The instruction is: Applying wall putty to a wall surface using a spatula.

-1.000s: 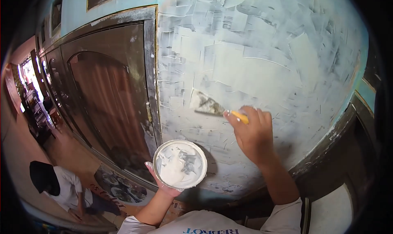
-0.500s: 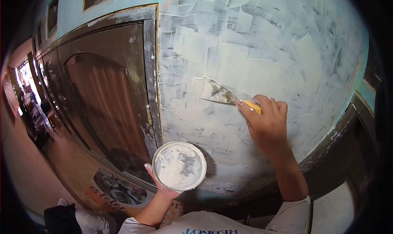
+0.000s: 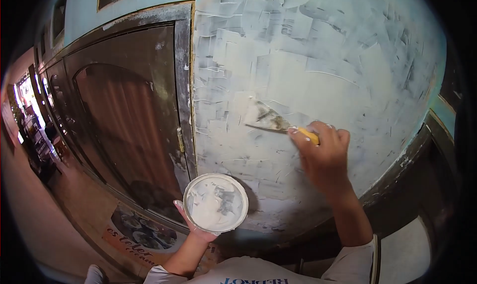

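The yellow handle [image 3: 311, 136] of the putty knife [image 3: 267, 117] is partly hidden by the right hand [image 3: 325, 152], and the left hand [image 3: 200, 233] is partly covered by the tub [image 3: 215, 175]. The pale shirt [image 3: 248, 269] is cut off by the lower edge.

Brown door [image 3: 163, 60], light-blue wall [image 3: 82, 18] above, tan floor [image 3: 77, 187], bright opening [image 3: 28, 94] far left.

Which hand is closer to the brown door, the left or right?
Left. The left hand holds the round tub near the brown door's lower right side; the right hand, gripping the scraper, is farther right, before the pale wall.
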Action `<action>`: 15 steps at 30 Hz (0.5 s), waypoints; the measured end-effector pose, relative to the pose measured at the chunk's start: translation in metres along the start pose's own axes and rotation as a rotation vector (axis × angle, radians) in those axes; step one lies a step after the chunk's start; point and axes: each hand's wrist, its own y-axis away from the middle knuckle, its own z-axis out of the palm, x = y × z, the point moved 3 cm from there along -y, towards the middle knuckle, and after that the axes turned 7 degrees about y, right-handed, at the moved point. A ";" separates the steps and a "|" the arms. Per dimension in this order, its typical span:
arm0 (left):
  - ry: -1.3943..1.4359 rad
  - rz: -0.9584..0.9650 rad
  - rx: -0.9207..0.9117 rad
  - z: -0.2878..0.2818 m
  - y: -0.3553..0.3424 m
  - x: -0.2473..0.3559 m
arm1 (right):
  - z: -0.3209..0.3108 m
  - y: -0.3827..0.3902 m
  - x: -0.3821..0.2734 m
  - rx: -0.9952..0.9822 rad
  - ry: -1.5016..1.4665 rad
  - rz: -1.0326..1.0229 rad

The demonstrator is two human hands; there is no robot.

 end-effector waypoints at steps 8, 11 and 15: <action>-0.011 -0.017 0.008 -0.002 -0.004 0.004 | 0.018 0.009 -0.010 -0.052 0.039 -0.010; -0.001 0.000 0.042 -0.006 -0.002 0.004 | 0.009 0.017 -0.002 -0.062 0.032 0.009; 0.007 0.010 0.079 -0.011 -0.002 0.002 | 0.017 0.008 -0.012 -0.023 0.014 0.000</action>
